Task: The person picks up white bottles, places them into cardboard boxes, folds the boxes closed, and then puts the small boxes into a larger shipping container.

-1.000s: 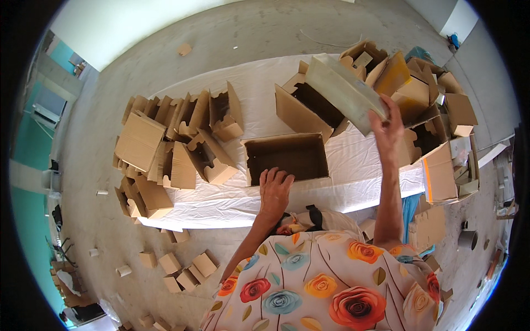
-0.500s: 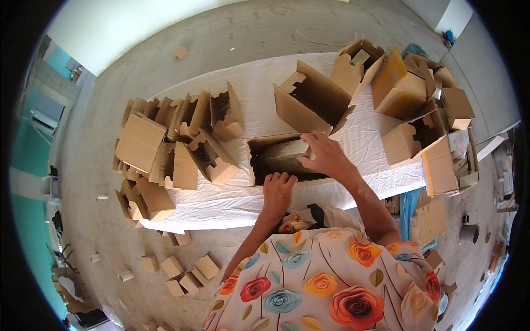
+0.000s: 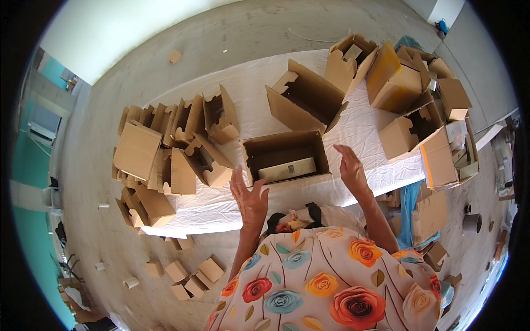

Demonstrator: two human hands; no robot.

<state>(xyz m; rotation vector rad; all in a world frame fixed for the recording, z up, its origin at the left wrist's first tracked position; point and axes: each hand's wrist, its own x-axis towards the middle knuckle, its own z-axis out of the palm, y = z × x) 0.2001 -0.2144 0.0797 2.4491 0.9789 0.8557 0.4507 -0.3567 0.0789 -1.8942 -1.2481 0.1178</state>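
Observation:
An open cardboard box [image 3: 284, 145] sits in front of me at the table's near side. Inside it, along the near wall, lies a small pale flat box [image 3: 287, 169]. My left hand [image 3: 250, 201] is at the box's near left corner with its fingers spread, and holds nothing. Beyond the box's right end is my right hand [image 3: 352, 170], its fingers stretched and apart, also without anything in it. A gap shows between this hand and the box. Just behind stands a larger open carton [image 3: 309, 96], tilted in view.
Several open cartons [image 3: 138, 149] crowd the table's left end. More cartons [image 3: 408, 132] stand at the right, one holding small items. A white cloth [image 3: 254, 110] covers the table. Small boxes [image 3: 196, 287] lie on the floor at lower left; a blue plastic sheet [image 3: 408, 212] hangs at right.
The small pale box, gripped by my right hand before, now lies in the cardboard box near its front wall. My right hand has let go and moved right; my left hand has moved left.

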